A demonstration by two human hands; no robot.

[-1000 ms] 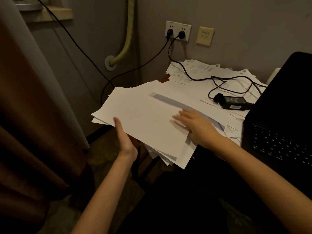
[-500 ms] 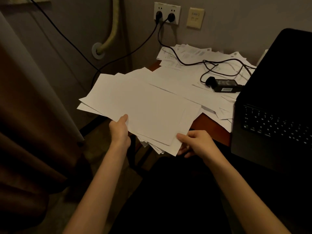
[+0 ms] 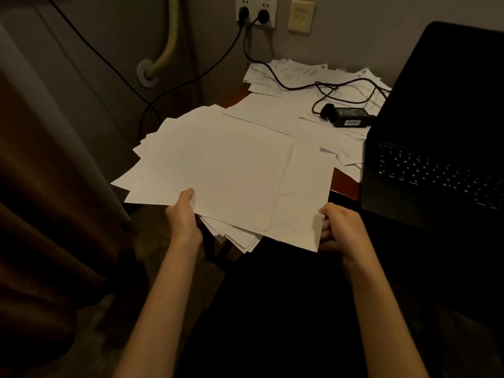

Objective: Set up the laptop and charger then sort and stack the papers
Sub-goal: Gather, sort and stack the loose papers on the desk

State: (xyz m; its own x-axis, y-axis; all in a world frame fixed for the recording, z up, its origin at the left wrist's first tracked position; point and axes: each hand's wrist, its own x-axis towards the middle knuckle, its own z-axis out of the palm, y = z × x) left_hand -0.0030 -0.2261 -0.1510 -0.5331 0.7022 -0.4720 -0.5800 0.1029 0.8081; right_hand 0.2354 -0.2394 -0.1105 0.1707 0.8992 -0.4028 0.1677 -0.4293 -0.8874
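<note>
- A loose sheaf of papers (image 3: pixel 231 170) is held off the near edge of the table (image 3: pixel 345 184), to the left of the open laptop (image 3: pixel 436 148), apparently so that it can be squared into a stack.
- The sheaf's near edge is pinched by the left hand (image 3: pixel 184 216), thumb on top; its near right corner is gripped by the right hand (image 3: pixel 339 227), fingers curled round it.
- The sheets are seen to be white, fanned and badly out of line, with corners jutting to the left and below.
- More papers are left scattered behind the laptop's left side, under the charger (image 3: pixel 350 117), whose cable is run up to the wall socket (image 3: pixel 256 8).
</note>
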